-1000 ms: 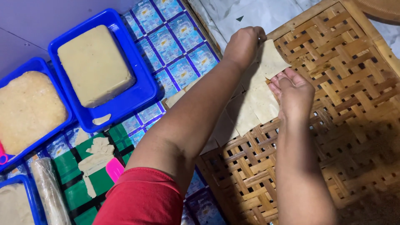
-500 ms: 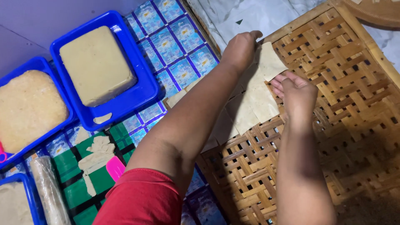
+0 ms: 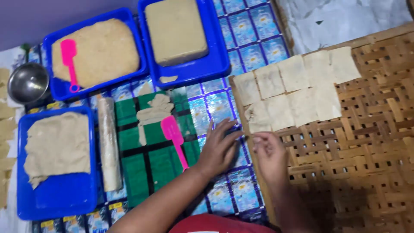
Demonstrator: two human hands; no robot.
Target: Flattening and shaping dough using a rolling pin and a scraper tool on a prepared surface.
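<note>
A person is laying thin dough squares on a woven bamboo tray — eight are already sitting in two rows at the tray's 11 o'clock corner, most of the weave lying bare. The left hand is resting flat on the printed mat, fingers spread; the right hand, fingers loosely curled and holding nothing, is touching the tray's rim. At 9 o'clock, three blue tubs are holding plenty more dough — beside a pink scraper and rolling pin.
</note>
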